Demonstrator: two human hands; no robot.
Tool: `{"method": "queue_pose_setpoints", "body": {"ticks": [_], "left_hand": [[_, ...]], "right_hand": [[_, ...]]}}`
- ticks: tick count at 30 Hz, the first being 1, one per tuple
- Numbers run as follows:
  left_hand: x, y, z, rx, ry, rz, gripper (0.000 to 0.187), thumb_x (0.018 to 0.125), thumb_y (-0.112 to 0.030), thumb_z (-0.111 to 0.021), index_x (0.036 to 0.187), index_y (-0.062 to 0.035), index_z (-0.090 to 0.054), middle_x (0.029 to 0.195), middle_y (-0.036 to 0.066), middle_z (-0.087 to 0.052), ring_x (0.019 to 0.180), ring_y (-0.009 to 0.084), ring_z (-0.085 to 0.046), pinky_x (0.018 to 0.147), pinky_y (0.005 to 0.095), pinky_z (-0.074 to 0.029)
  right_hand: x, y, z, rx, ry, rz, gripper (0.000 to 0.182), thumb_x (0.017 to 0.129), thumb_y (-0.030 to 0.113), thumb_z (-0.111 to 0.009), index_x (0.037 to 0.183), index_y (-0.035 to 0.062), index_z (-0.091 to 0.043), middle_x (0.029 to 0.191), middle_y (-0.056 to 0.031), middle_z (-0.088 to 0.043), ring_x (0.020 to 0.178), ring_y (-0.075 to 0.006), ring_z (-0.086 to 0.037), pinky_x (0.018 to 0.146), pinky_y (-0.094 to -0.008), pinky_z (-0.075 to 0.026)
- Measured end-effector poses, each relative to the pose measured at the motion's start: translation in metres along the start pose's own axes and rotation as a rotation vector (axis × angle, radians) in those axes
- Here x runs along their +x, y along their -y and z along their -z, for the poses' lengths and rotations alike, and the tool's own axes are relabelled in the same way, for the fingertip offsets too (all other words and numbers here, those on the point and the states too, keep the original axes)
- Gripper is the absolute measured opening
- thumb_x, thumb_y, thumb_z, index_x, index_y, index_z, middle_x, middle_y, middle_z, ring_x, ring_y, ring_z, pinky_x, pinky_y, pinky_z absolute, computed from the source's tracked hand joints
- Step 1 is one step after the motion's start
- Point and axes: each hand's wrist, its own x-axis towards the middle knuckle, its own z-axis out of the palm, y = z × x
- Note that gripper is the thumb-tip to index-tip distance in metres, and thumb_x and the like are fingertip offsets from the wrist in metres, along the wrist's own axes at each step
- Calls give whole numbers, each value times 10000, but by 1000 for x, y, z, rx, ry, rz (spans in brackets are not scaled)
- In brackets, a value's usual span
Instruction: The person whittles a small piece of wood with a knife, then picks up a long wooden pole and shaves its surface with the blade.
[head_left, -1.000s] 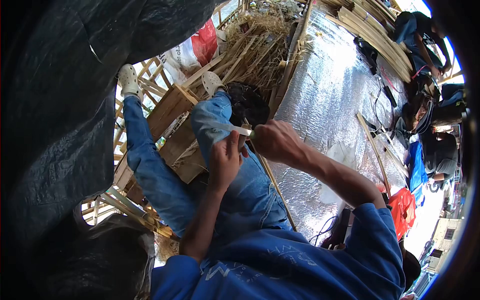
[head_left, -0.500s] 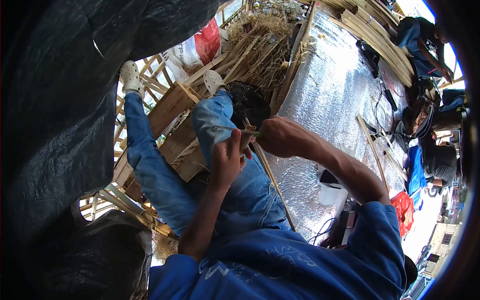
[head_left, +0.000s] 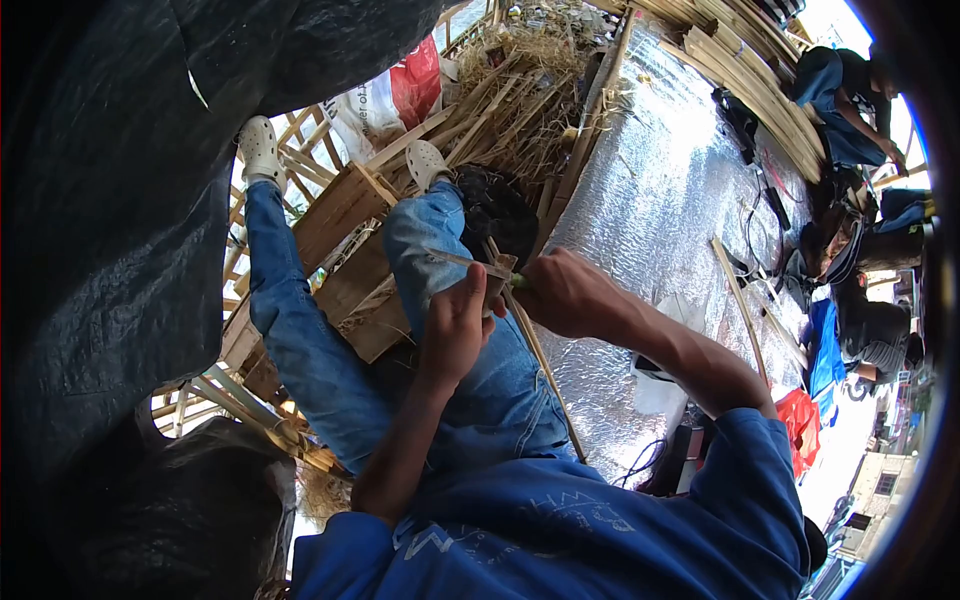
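Observation:
My left hand is closed around a short brown piece that looks like bamboo, held above my right thigh. A knife with a thin blade and a greenish handle is gripped in my right hand. Its blade lies across the piece, close to my left thumb, and points to the left. My right fingers wrap the handle and hide most of it. My left palm covers the lower end of the piece.
Silver foil sheeting spreads to the right, with bamboo strips stacked at its far edge. Straw and split sticks pile up ahead. Black plastic hangs at left. Another person sits at the far right.
The knife blade has tilted slightly, its handle end now lower against the piece. My right hand has shifted a little down and to the right. Both hands keep their hold.

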Motion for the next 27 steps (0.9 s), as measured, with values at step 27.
{"method": "queue_pose_setpoints", "body": {"ticks": [27], "left_hand": [[14,13,0,203,-61,-83,475,956,-427,-496,822,-3,-663,534,6,-528,453,45,-466,419,204,-327]], "right_hand": [[3,-5,-21,-270,-119,-235,358,874,214,-490,635,-21,-615,516,-163,-559,454,-280,-590,465,-405,-461]]}}
